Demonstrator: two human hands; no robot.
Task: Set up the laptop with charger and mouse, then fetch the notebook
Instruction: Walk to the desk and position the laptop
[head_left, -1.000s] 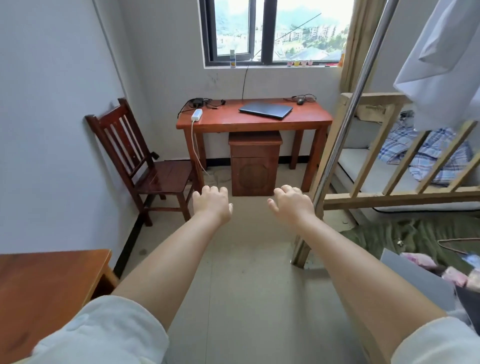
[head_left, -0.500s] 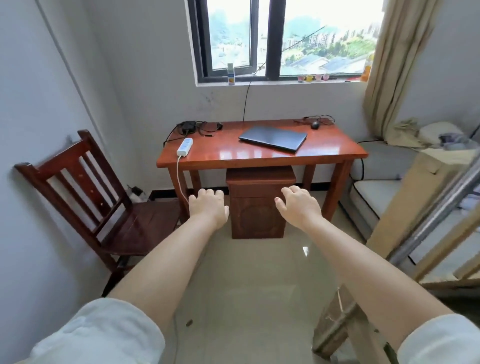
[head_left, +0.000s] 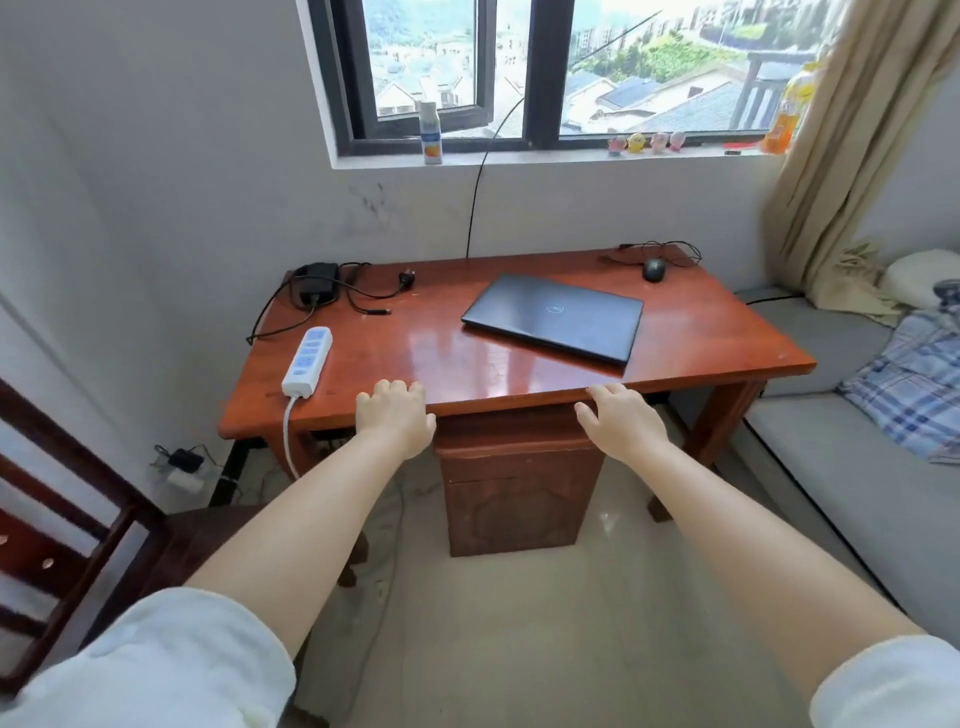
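A closed dark laptop (head_left: 553, 317) lies skewed on the red-brown wooden desk (head_left: 441, 358), right of centre. The black charger brick (head_left: 316, 283) with tangled cables sits at the desk's back left corner. A black wired mouse (head_left: 653, 269) rests at the back right. A white power strip (head_left: 307, 361) lies near the front left edge, its cord hanging down. My left hand (head_left: 397, 418) and my right hand (head_left: 621, 423) reach forward at the desk's front edge, fingers loosely curled, holding nothing. No notebook is visible.
A wooden cabinet (head_left: 519, 488) stands under the desk. A dark wooden chair (head_left: 78, 525) is at the left. A grey bed (head_left: 857, 415) with a plaid cloth runs along the right. A bottle (head_left: 430, 132) and small figures stand on the windowsill.
The view has closed in on the desk, which now fills the middle of the frame. Both hands have come up to the desk's front edge, still holding nothing.
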